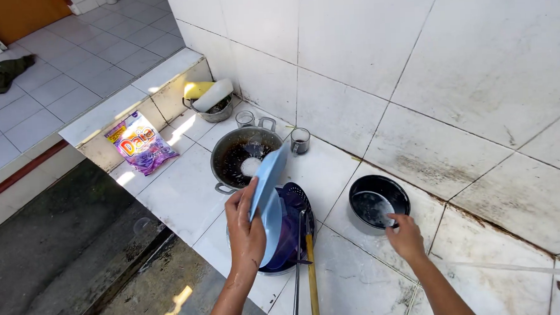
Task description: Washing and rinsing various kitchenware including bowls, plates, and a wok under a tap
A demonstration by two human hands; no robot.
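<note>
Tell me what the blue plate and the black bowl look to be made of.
Blue plate, held in the left hand: probably plastic, thin, matte, evenly coloured. Black bowl, by the right hand: likely coated metal, with a thin rim and pale outer wall.

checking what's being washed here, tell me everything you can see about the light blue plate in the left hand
The light blue plate is round and smooth, plastic by its look, plain with no pattern. The left hand grips its lower edge and holds it tilted nearly on edge. It hangs above a stack of bluish dishes and in front of the grey pot, whose rim it partly hides. Nothing but the hand can be seen touching it.
</note>
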